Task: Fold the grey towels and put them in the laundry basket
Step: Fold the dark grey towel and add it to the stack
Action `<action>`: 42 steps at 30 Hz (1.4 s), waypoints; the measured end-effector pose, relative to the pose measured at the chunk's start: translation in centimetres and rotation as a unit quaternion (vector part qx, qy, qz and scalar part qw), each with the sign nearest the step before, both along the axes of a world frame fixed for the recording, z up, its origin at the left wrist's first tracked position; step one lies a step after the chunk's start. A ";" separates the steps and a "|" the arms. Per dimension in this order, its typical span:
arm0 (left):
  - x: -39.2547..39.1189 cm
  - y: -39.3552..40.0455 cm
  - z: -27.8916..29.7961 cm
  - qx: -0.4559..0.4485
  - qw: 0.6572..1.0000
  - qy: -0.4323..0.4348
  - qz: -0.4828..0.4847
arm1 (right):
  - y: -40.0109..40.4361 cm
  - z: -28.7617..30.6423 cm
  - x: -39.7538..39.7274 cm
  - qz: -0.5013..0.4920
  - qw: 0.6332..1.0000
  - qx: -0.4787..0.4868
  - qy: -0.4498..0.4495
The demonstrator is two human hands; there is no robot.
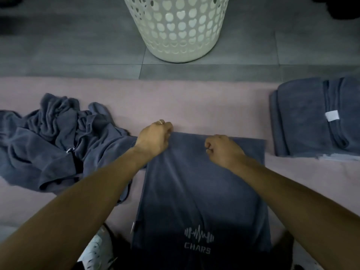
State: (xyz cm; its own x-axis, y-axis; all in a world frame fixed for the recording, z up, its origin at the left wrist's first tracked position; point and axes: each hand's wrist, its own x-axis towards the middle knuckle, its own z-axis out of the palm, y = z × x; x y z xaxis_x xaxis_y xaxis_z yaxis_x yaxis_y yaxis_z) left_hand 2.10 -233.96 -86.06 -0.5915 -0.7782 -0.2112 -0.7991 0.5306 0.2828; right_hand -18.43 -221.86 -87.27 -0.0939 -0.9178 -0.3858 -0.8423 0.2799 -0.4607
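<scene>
Mid-task. Grey towel with "CHARS" and a barbell-pulse logo lies flat at the near edge of the pink mat, partly folded. Left hand pinches its far left corner; right hand is curled on the far edge, apparently gripping. Unfolded pile at mat's left edge remains; folded stack, blank white tag, at right edge. White laundry basket beyond on the floor, contents unseen.

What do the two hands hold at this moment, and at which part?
Both hold the grey towel at its far edge: the left hand grips the far left corner, the right hand pinches the edge near the middle.
</scene>
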 end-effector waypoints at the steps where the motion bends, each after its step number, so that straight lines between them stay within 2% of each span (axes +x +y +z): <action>1: -0.2 1.5 0.7 0.024 1.000 -0.007 0.000 | 0.9 1.0 0.2 0.000 1.000 0.018 0.000; 4: 0.2 6.6 2.0 0.090 0.996 -0.028 -0.005 | 5.2 3.6 1.3 -0.035 0.998 0.050 -0.009; 8: 2.0 14.9 1.9 0.152 0.975 0.112 0.118 | 14.0 5.2 3.4 -0.177 0.982 0.048 -0.032; 11: 3.1 22.0 1.7 0.190 0.954 0.174 0.156 | 20.8 4.9 4.9 -0.246 0.966 0.078 -0.026; 15: 3.6 28.6 0.9 0.236 0.937 0.192 0.170 | 28.9 3.9 6.7 -0.338 0.935 0.108 0.002; 19: 3.9 32.6 0.3 0.256 0.935 0.174 0.173 | 33.9 2.4 8.1 -0.393 0.908 0.140 -0.028; 23: 4.9 34.7 -0.3 0.250 0.949 0.135 0.135 | 36.1 1.1 8.6 -0.439 0.882 0.152 -0.079; 27: 6.3 36.1 -1.1 0.249 0.959 0.090 0.100 | 37.0 0.1 8.8 -0.506 0.841 0.147 -0.123; 33: 7.5 36.8 -1.5 0.253 0.964 0.036 0.070 | 36.9 -0.7 7.9 -0.496 0.839 0.153 -0.161; 35: 7.6 36.4 -1.3 0.246 0.964 0.033 0.095 | 36.7 -0.4 8.3 -0.543 0.813 0.122 -0.172; 38: 7.4 35.5 -0.8 0.233 0.953 0.035 0.192 | 35.7 0.7 10.0 -0.601 0.779 0.066 -0.166; 42: 8.7 35.1 -1.2 0.225 0.932 0.031 0.284 | 33.7 1.2 12.7 -0.606 0.781 0.005 -0.150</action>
